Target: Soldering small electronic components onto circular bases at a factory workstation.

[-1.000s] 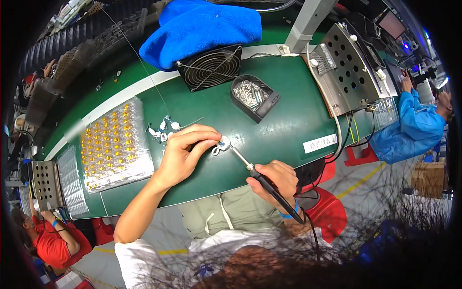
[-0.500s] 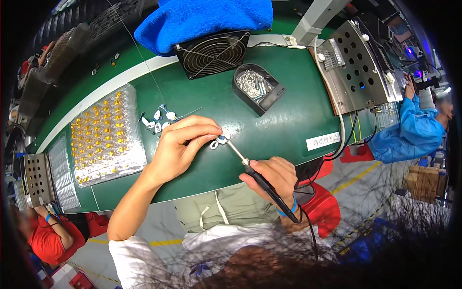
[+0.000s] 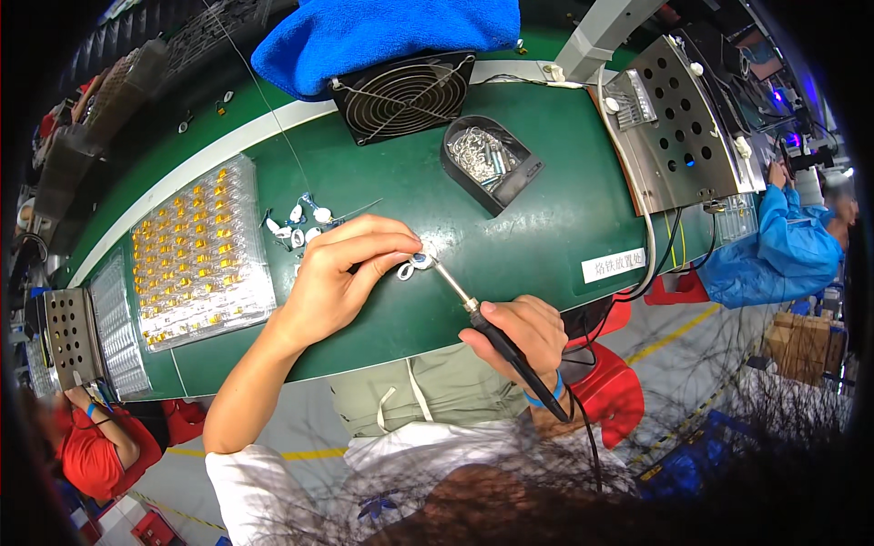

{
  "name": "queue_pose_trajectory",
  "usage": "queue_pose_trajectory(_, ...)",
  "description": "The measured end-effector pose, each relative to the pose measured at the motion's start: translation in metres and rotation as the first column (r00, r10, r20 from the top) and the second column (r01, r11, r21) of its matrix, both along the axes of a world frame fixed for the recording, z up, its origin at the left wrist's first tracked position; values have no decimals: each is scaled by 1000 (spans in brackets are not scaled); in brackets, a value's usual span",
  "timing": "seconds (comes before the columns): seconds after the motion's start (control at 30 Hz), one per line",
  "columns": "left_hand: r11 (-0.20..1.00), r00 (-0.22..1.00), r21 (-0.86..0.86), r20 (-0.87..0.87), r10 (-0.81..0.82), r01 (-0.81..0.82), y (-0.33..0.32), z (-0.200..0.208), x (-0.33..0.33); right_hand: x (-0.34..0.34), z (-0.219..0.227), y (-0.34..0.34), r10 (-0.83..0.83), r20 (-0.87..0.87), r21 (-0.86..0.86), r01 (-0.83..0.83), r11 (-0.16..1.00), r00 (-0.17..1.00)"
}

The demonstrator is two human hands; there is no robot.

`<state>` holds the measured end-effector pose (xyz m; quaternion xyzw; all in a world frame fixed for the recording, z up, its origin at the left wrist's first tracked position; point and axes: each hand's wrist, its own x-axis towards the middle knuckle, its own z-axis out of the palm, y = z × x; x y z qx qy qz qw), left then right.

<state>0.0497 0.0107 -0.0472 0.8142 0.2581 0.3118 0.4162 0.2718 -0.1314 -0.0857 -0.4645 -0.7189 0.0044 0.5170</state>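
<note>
Your left hand [image 3: 350,266] has thumb and forefinger pinched together on the small white-and-blue part [image 3: 420,261], which pokes out just right of their tips, above the green surface [image 3: 523,246]. Your right hand [image 3: 526,335], farther from it, has its fingers clamped round the soldering iron [image 3: 503,346], whose long axis slants up-left to the part; tip contact is too small to tell.

a cloth [image 3: 391,41] tops a fan [image 3: 401,100] on a workbench [image 3: 546,227], a parts bin [image 3: 515,187] before the fan to the right; a tray [image 3: 254,264] lies at left, loose pieces [image 3: 298,238] between it and the left hand [image 3: 339,273], a box [image 3: 637,162] at far right.
</note>
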Motion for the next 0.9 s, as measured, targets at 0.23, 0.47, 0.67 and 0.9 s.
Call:
queue_pose_trajectory(0.23,1000,1000,-1,-16,-8,8,-2,4,0,2,2,0,-16,-31,17,16,1000,999)
queue_pose_trajectory(0.47,999,999,13,-15,37,-37,-3,-1,3,2,-1,-1,-1,-60,-2,1,1000,998)
queue_pose_trajectory(0.67,997,999,67,-18,35,-34,-3,0,4,2,3,1,19,-37,-21,-20,1000,999)
queue_pose_trajectory(0.9,997,1000,78,-15,15,-14,-4,-1,4,1,3,0,20,-27,-50,-21,999,999)
